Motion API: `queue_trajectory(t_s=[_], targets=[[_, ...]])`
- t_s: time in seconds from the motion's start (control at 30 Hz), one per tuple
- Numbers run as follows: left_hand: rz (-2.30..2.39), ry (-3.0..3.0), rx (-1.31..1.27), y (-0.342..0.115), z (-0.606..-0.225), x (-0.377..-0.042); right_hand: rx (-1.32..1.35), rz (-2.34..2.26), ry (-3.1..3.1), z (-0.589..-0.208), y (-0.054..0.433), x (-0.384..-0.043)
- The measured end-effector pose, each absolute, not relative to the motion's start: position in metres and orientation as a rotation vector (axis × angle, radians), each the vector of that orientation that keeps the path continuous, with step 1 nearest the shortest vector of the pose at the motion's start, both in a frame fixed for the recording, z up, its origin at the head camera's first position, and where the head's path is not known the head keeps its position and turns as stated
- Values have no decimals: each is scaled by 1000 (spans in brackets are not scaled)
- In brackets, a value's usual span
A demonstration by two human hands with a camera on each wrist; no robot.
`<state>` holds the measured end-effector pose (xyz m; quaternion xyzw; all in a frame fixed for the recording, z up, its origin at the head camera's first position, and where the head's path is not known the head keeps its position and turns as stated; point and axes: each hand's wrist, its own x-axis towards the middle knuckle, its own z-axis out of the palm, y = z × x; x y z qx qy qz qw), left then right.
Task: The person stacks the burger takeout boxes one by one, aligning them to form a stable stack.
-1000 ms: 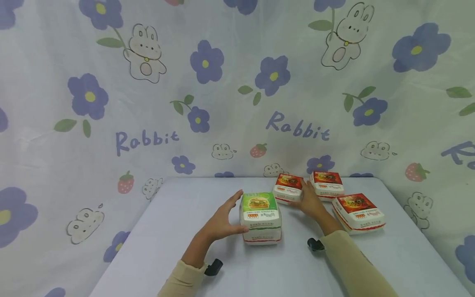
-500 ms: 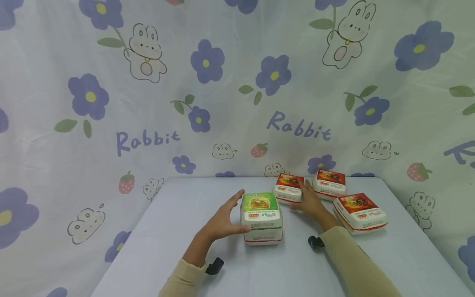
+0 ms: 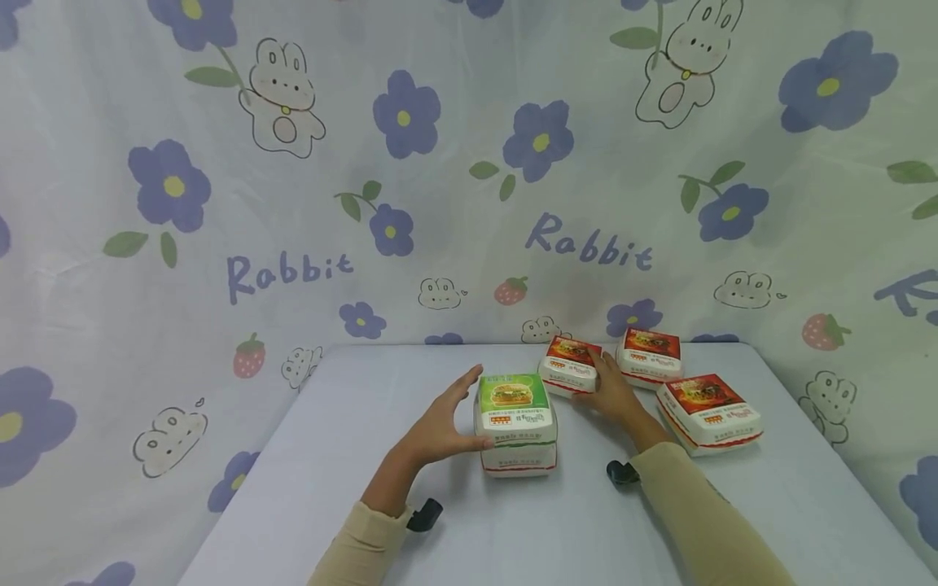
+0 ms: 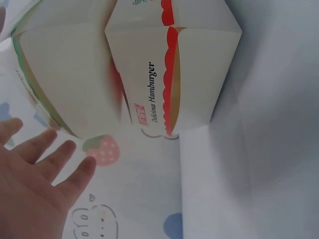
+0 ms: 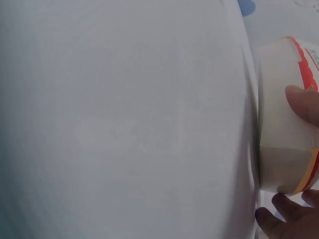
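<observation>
A burger box with a green lid (image 3: 516, 400) stands on top of a red-trimmed burger box (image 3: 520, 462), near the table's middle. My left hand (image 3: 434, 431) is at the left of this stack, its thumb by the upper box's front corner. Spread fingers of that hand show beside the green-trimmed box (image 4: 65, 74) in the left wrist view. Behind and to the right, my right hand (image 3: 614, 395) holds a red-lidded burger box (image 3: 566, 378) by its right end. In the right wrist view, the thumb lies over the box's side (image 5: 279, 119) and fingertips meet its corner.
Another red-lidded burger box (image 3: 650, 358) sits at the back, just right of my right hand. A further one (image 3: 709, 413) lies turned at an angle beside my right forearm. A printed rabbit curtain (image 3: 440, 163) hangs behind the white table (image 3: 352, 439).
The back right burger box has slid slightly right and away from the right hand. Both hands stay almost where they were. The head view has tilted a little.
</observation>
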<state>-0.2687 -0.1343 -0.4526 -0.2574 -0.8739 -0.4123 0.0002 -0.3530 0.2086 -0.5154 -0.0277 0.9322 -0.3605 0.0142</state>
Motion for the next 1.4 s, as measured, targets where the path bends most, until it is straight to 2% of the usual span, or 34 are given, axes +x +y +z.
queue_trajectory(t_s=[0.47, 1.4], targets=[[-1331, -2762, -794, -131, -453, -267, -118, -1199, 2940, -516, 216, -350], [-1316, -2761, -786, -133, -454, -267, -176, -1329, 2952, -470, 219, -336]])
